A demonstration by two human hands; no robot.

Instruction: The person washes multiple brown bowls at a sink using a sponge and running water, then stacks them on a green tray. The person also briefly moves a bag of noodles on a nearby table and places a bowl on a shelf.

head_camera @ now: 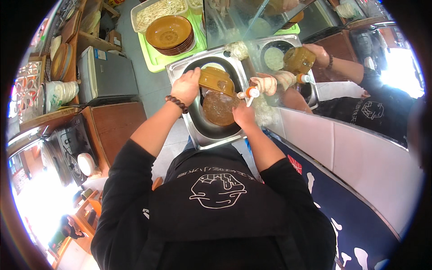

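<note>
My left hand [185, 85], with a beaded bracelet at the wrist, grips the rim of a brown glazed bowl [217, 81] tilted on its side over the stainless steel sink [233, 135]. Just below it, a second brown bowl [219, 109] sits wet and shiny in the basin. My right hand [244, 116] is at this lower bowl's right edge and seems to hold it, its fingertips partly hidden. Directly above that hand is a tap [252, 91] with a white and orange end and a cloth [265, 84] wrapped around its pipe. A pale round thing [213, 66] shows behind the tilted bowl.
Beyond the sink, a stack of brown bowls [169, 33] and a tub of pale strands, perhaps sprouts or noodles [160, 15], stand on a green tray [152, 60]. A mirrored panel [283, 91] borders the sink's right side. A grey appliance [108, 74] is at left.
</note>
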